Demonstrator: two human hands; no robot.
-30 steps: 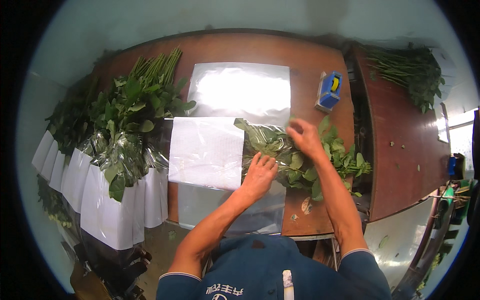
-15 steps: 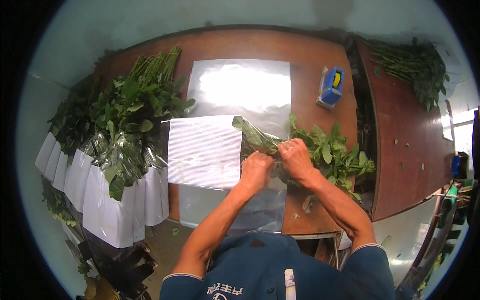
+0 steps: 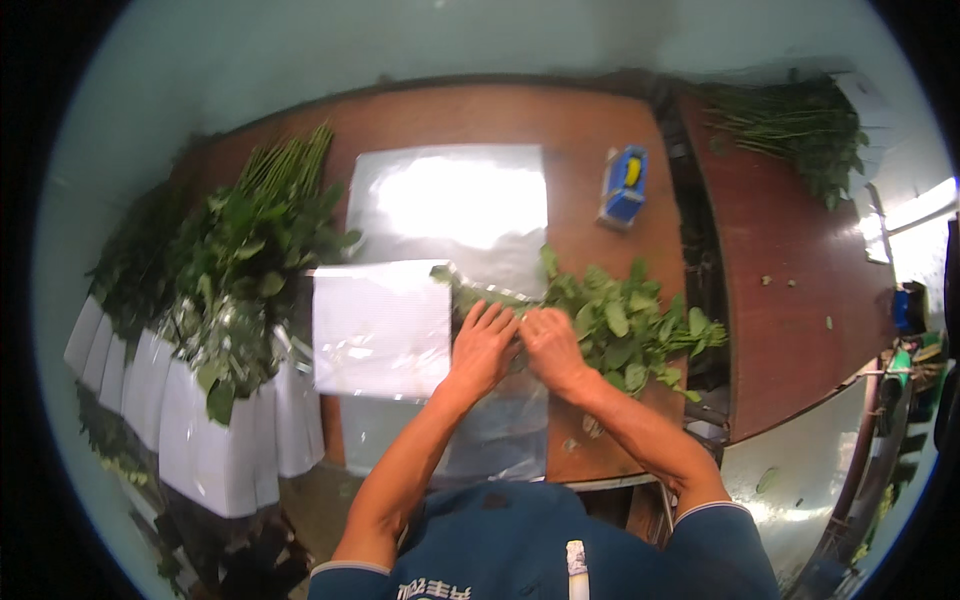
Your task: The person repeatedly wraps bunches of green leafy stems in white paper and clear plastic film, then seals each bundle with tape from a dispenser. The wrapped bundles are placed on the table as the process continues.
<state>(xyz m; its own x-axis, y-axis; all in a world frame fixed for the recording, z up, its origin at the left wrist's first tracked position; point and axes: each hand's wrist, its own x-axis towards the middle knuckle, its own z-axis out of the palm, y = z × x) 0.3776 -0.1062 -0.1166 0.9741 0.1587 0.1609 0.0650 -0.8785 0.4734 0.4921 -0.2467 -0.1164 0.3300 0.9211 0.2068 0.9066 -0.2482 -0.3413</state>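
A bunch of leafy green stems (image 3: 615, 315) lies across the table, its cut ends to the right. Its left end is inside a white ribbed paper wrap (image 3: 382, 330), which hides whatever is there. Clear plastic film (image 3: 490, 293) covers the bunch between the paper and the bare leaves. My left hand (image 3: 484, 346) rests on this part with its fingers stretched and slightly apart. Just beside it, my right hand (image 3: 552, 348) is closed on the edge of the film, fingertips bent down. Beneath the bunch is a shiny clear sheet (image 3: 450, 205).
A blue tape dispenser (image 3: 624, 188) with yellow tape stands at the far right of the brown table (image 3: 590, 120). Several wrapped bunches (image 3: 215, 430) hang over the left edge. More stems (image 3: 790, 125) lie on a second table (image 3: 790, 300), across a dark gap.
My view has shifted, so the table sits lower and further left. My hands have come closer together on the film, and my left fingers have straightened and spread.
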